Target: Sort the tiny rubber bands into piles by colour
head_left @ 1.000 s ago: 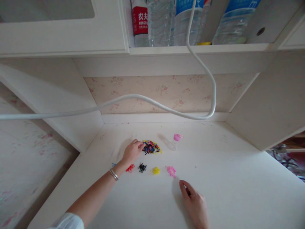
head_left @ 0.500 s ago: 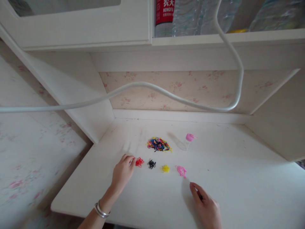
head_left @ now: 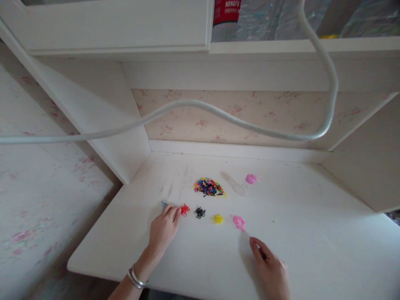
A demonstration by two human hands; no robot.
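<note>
My left hand [head_left: 165,225] rests low over the desk, thumb and fingers drawn together, their tips at the left edge of a small heap of red rubber bands [head_left: 184,209]. Partly hidden behind its fingers lies a bit of blue rubber bands [head_left: 164,204]. To the right follow heaps of black rubber bands [head_left: 199,213], yellow rubber bands [head_left: 218,218] and pink rubber bands [head_left: 238,222]. My right hand [head_left: 269,266] is held in a pinch just front-right of the pink heap; whatever is between its fingertips is too small to see. Behind the row sits a mixed multicoloured pile of rubber bands [head_left: 209,187].
A clear container with a pink lid [head_left: 251,179] lies on the white desk [head_left: 193,258] behind the heaps. A white cable [head_left: 193,104] hangs across the view in front of the shelf. Bottles [head_left: 226,21] stand in the upper cabinet, with side panels at left and right.
My left hand has shifted slightly at the red heap, and some blue bands now show behind its fingers. My right hand keeps its pinch nearly in place. The view has tilted slightly.
</note>
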